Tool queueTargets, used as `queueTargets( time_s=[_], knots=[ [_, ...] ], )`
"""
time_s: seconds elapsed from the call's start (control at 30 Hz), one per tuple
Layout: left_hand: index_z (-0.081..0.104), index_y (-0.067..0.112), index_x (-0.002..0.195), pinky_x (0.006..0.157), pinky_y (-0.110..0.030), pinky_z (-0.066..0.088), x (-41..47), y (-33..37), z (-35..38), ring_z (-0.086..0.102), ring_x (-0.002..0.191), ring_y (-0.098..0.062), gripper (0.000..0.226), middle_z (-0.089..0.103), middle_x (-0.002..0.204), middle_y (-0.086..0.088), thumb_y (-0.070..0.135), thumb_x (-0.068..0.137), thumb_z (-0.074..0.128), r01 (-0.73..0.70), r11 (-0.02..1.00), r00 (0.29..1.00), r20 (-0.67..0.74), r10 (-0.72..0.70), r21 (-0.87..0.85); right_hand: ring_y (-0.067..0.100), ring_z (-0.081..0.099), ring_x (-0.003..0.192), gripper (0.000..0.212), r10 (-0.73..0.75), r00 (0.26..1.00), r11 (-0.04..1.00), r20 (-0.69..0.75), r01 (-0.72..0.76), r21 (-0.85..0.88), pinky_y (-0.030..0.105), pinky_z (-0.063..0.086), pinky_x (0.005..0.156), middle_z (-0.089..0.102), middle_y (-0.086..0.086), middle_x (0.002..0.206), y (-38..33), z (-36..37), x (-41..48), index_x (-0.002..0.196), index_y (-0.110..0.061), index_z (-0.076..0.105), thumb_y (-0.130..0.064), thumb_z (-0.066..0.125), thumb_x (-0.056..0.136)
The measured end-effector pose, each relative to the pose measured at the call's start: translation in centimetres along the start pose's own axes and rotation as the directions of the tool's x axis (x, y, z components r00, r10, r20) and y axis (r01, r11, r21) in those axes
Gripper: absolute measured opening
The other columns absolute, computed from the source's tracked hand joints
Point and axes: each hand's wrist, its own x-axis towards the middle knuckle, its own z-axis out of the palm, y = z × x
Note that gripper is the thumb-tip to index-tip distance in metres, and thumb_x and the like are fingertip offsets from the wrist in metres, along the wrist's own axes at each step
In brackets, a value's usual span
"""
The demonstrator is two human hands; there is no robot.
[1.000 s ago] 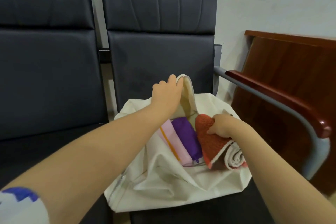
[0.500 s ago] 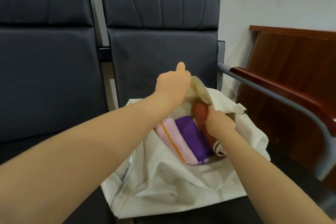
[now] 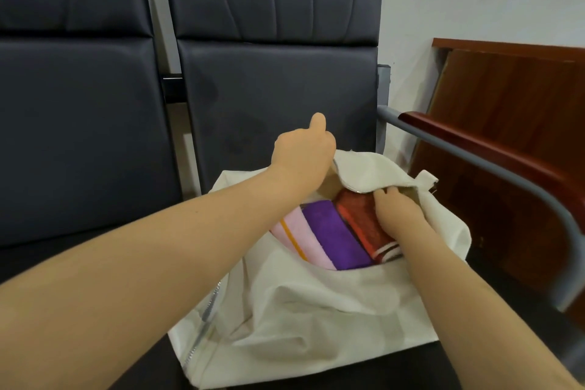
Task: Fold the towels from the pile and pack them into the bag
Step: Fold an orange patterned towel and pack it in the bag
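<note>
Inside the cream canvas tote bag (image 3: 316, 310) lying on the dark padded chair seat (image 3: 474, 370), three folded towels sit side by side: a pale pink towel with an orange stripe (image 3: 297, 237), a purple towel (image 3: 335, 234) touching it, and a red terry towel with white stripes (image 3: 364, 222). The left hand (image 3: 302, 155) grips the bag's upper rim, thumb raised, holding the mouth up. The right hand (image 3: 400, 212) lies fingers-down on the red towel, partly under the rim; I cannot tell whether it grips.

Matt canvas-like cloth bag (image 3: 316, 310), fuzzy terry towels (image 3: 332, 231) — glossy wooden armrest (image 3: 474, 149) on grey metal tube (image 3: 538, 209).
</note>
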Motion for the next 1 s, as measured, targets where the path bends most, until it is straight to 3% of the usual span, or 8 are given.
queueTargets(
  time_s=[0.07,0.2,0.33,0.5,0.6,0.73,0.9,1.0],
  knots=[
    [0.054,0.008,0.104,0.045,-0.026,0.019,0.3,-0.3,0.1,0.029,0.049,-0.014,0.016,0.039,0.126,-0.011,0.002,0.089,0.056,0.011,1.000,1.000,-0.011,-0.011,0.006,0.033,0.052,0.122,0.036,-0.014,0.999,1.000,-0.034,0.013,-0.014,0.040,0.040,0.101,0.051,0.019,0.135,-1.6,0.0,-0.2,0.132,-0.004,0.048,-0.017,0.033,0.102],
    [0.053,0.010,0.104,0.045,-0.027,0.018,0.4,-0.3,0.8,0.027,0.050,-0.015,0.010,0.040,0.109,-0.008,0.013,0.094,0.053,0.000,1.000,1.000,-0.018,0.001,0.030,0.038,0.036,0.134,0.071,-0.028,0.988,0.999,0.153,0.022,0.043,0.045,0.031,0.109,0.029,0.023,0.150,-2.3,3.1,-0.8,0.149,-0.009,0.019,-0.053,0.039,0.097],
    [0.056,0.012,0.103,0.047,-0.026,0.020,0.6,-0.1,1.2,0.035,0.057,-0.017,0.026,0.032,0.090,-0.003,0.034,0.101,0.044,-0.033,0.997,0.999,-0.026,0.035,0.070,0.034,0.048,0.125,0.065,-0.137,0.984,0.988,0.114,0.127,0.086,0.043,0.042,0.101,0.041,0.018,0.145,-1.7,3.4,-0.7,0.148,-0.013,0.021,-0.046,0.045,0.097],
    [0.059,0.012,0.102,0.059,-0.031,0.031,0.2,-0.1,0.7,0.042,0.073,-0.019,0.018,0.037,0.086,-0.003,0.019,0.099,0.043,-0.063,0.991,0.998,-0.021,0.066,0.120,0.035,0.018,0.145,0.073,-0.107,0.980,0.984,0.170,0.128,-0.122,0.052,0.013,0.117,0.012,0.010,0.160,-2.6,4.1,-1.6,0.155,-0.026,-0.001,-0.065,0.014,0.095],
    [0.058,0.010,0.104,0.052,-0.029,0.027,-0.7,-0.2,0.8,0.041,0.068,-0.018,0.016,0.035,0.089,-0.003,0.016,0.098,0.044,-0.091,0.989,0.996,0.007,0.090,0.119,0.036,0.020,0.144,0.070,0.001,0.992,0.970,0.127,0.030,-0.241,0.055,0.008,0.116,0.022,0.013,0.157,-3.9,3.2,-2.1,0.154,-0.019,0.010,-0.060,0.016,0.098],
    [0.055,0.011,0.112,0.053,-0.029,0.030,-2.2,-1.0,1.2,0.042,0.070,-0.017,0.019,0.034,0.093,-0.003,0.019,0.097,0.047,-0.190,0.973,0.982,0.047,0.185,0.131,0.026,0.060,0.106,0.030,-0.044,0.999,0.974,0.021,0.048,-0.221,0.038,0.044,0.093,0.063,0.008,0.114,-6.2,0.5,-4.3,0.117,-0.013,0.059,-0.029,0.040,0.099],
    [0.051,0.013,0.110,0.062,-0.033,0.031,-5.6,-3.2,-1.3,0.045,0.080,-0.020,0.043,0.051,0.105,-0.004,0.049,0.100,0.030,-0.110,0.990,0.994,0.021,0.109,0.089,0.018,0.054,0.075,0.017,-0.181,0.984,0.954,0.000,0.175,-0.242,0.024,0.040,0.059,0.057,0.003,0.088,-9.5,-4.8,-8.8,0.104,-0.014,0.060,-0.023,0.046,0.099],
    [0.052,0.013,0.110,0.064,-0.034,0.031,-9.2,-5.9,-3.0,0.046,0.082,-0.021,0.041,0.051,0.107,-0.004,0.046,0.101,0.030,-0.066,0.990,0.997,0.051,0.060,0.122,0.021,0.060,0.083,0.025,-0.325,0.946,0.914,0.002,0.315,-0.254,0.027,0.044,0.065,0.063,0.006,0.098,-13.3,-6.7,-12.5,0.111,-0.011,0.059,-0.022,0.039,0.101]
  ],
)
